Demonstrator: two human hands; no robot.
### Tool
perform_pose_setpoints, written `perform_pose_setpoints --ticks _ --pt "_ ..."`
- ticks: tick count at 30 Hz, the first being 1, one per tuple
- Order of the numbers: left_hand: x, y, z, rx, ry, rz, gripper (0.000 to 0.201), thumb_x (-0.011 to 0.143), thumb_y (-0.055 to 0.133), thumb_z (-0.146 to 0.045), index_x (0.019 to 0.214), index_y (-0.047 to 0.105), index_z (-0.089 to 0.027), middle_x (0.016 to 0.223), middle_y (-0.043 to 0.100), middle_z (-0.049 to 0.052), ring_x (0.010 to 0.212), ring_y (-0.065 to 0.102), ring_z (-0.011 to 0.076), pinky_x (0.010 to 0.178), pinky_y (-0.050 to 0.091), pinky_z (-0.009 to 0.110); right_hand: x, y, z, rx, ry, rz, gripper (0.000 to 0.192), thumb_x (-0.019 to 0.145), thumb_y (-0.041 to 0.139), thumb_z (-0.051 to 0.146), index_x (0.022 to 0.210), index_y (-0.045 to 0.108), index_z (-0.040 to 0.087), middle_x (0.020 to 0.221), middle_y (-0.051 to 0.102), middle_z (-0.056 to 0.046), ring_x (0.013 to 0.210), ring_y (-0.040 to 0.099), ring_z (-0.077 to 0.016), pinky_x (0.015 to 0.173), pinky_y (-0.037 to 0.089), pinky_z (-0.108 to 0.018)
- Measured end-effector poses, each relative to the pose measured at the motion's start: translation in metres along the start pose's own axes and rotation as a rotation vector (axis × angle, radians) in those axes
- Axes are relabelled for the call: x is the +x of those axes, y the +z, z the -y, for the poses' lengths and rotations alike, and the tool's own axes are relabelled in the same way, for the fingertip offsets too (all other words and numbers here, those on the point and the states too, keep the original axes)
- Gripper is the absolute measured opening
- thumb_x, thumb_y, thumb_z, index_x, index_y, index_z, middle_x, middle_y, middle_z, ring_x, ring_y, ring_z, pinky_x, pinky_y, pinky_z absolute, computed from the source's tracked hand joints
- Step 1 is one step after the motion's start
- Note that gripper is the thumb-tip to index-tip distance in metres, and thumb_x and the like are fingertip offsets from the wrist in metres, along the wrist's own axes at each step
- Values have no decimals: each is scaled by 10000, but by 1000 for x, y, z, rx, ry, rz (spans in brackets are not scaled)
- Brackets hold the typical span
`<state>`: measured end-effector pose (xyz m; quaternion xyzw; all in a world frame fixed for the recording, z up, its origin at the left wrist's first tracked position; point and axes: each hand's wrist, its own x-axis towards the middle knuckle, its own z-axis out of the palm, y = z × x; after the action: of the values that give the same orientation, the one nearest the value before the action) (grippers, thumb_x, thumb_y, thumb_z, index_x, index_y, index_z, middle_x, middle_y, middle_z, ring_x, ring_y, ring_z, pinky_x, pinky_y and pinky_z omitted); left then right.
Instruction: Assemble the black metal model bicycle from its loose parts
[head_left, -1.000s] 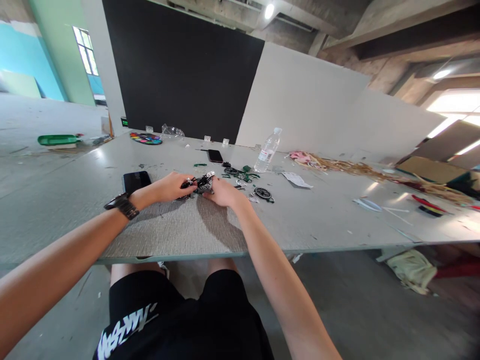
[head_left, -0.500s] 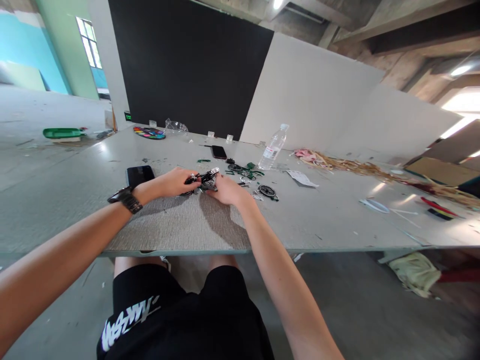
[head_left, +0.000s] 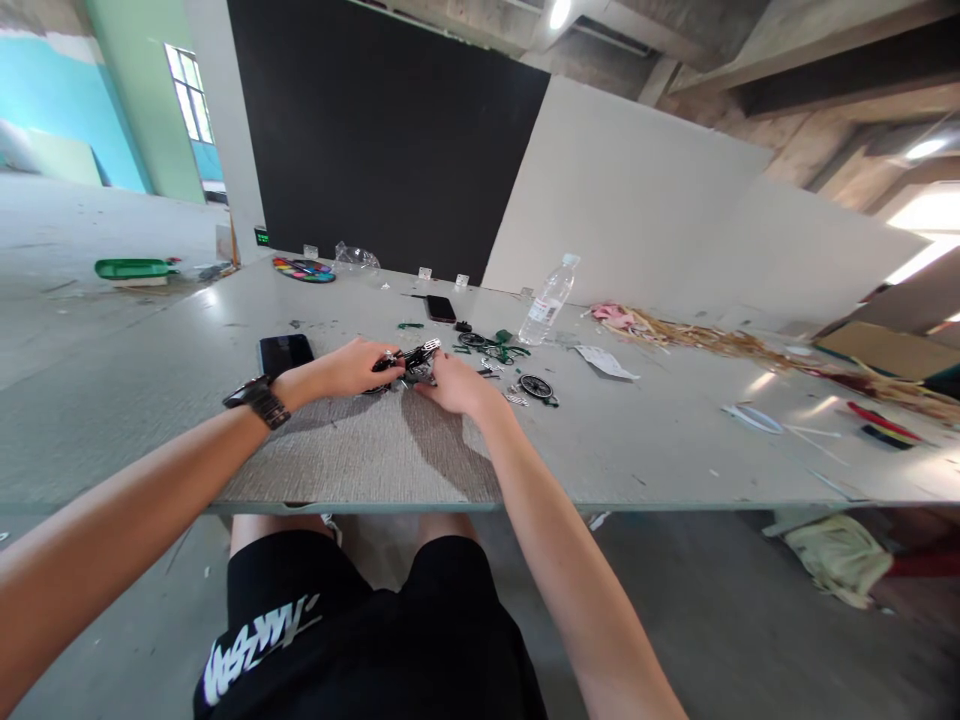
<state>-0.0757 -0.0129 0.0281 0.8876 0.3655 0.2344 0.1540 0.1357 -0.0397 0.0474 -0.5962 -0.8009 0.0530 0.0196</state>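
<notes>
My left hand [head_left: 352,366] and my right hand [head_left: 454,384] meet over a woven grey mat [head_left: 360,440] on the table [head_left: 675,440]. Both grip a small black and silver model piece [head_left: 411,361] between them, the left from the left side, the right from below and right. A dark watch is on my left wrist. Loose green and black parts [head_left: 491,348] and a small black wheel [head_left: 536,386] lie just beyond my right hand.
A black phone [head_left: 285,352] lies left of my left hand; a second phone [head_left: 440,308] is farther back. A clear water bottle [head_left: 549,300] stands behind the parts. A paint palette [head_left: 304,270], straw-like scraps [head_left: 697,335] and a white paper [head_left: 604,360] also lie on the table.
Both hands stay on the small model piece with only slight finger shifts. The view has drifted a little to the left and down.
</notes>
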Motion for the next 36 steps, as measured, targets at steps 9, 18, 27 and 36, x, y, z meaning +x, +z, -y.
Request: perform_pose_setpoints --ticks 9,18,27,36 --pt "1 0 -5 77 -32 9 317 955 473 -415 953 696 -190 658 630 -9 555 495 125 586 316 269 -1 3 1 -56 8 -74 429 963 586 379 1285 512 105 1283 631 -240 1112 645 -348 782 464 -364" --pt "-1 -1 -7 61 -64 -4 360 955 461 -442 975 699 -173 597 611 -6 523 499 134 564 322 269 -1 5 1 -37 6 -110 448 995 523 417 1316 446 114 1167 685 -228 1051 677 -335 775 478 -366" --pt "1 0 -7 79 -85 -2 385 957 449 -453 984 696 -160 622 622 7 550 526 140 577 342 264 -2 4 1 -22 2 -86 540 1001 507 435 1404 385 98 1247 652 -238 1089 665 -340 815 494 -384" --pt "0 1 -4 90 -45 -21 397 963 439 -460 981 699 -159 663 647 15 572 537 140 591 349 268 -1 5 0 -20 -11 -104 494 988 537 429 1344 443 99 1221 667 -230 1075 667 -340 790 485 -368"
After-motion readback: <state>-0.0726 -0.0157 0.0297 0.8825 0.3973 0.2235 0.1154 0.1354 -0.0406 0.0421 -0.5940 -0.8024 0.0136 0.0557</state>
